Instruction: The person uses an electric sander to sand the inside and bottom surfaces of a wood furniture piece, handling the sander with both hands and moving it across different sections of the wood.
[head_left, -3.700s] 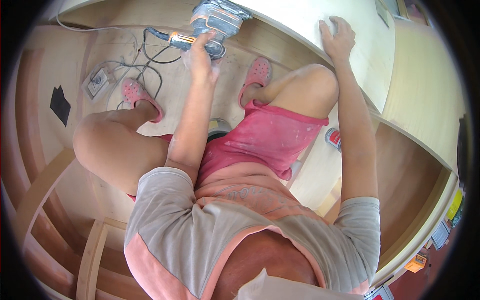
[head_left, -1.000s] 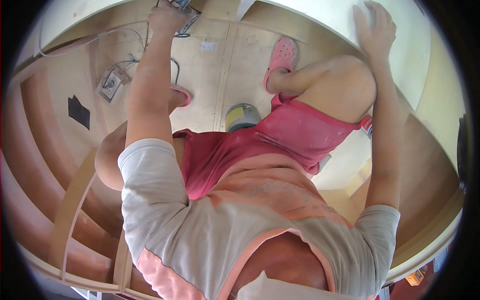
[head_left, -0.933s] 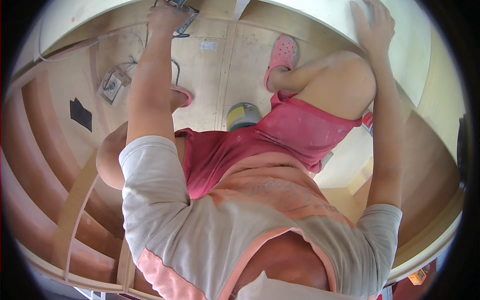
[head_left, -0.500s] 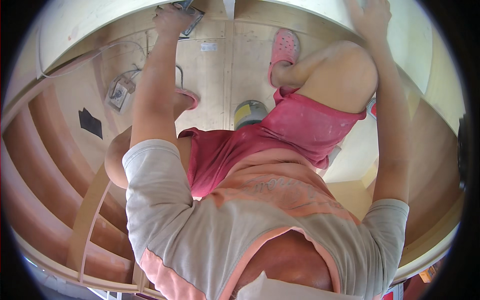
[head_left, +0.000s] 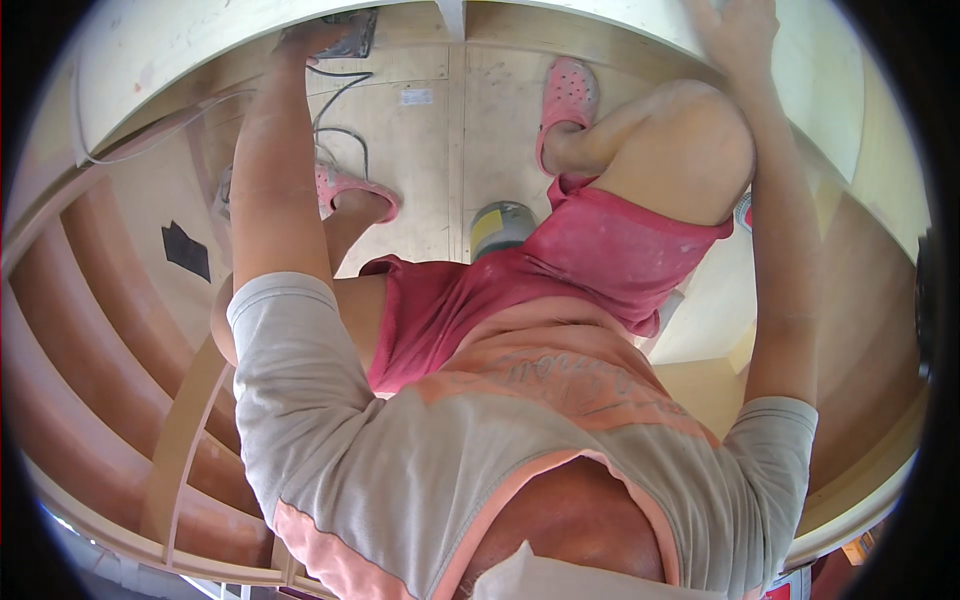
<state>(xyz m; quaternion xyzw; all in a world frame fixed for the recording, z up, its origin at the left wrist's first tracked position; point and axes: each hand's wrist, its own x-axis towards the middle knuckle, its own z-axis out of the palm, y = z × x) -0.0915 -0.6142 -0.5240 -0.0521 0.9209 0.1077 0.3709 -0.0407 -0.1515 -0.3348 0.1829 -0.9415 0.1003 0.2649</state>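
Note:
At the top left, my left hand (head_left: 318,42) is closed on a dark tool with a flat rectangular base, which looks like a sander (head_left: 358,36). The hand covers part of it, and its far side is hidden under the edge of a white panel (head_left: 215,40). A dark cord (head_left: 335,128) loops across the boards near it. My right hand (head_left: 742,38) rests against the white panel at the top right with its fingers apart, holding nothing. The picture's upper edge cuts off some fingertips.
A grey-green can (head_left: 502,228) stands between my legs. My feet are in pink clogs (head_left: 571,95). A black scrap (head_left: 186,251) lies on the left, beside curved wooden compartments (head_left: 105,350). A thin pale cable (head_left: 165,142) hangs at the upper left.
My left hand and the sander have shifted left along the panel edge. My left forearm swung left, uncovering the cord and more of the left clog. My right hand has stayed in place.

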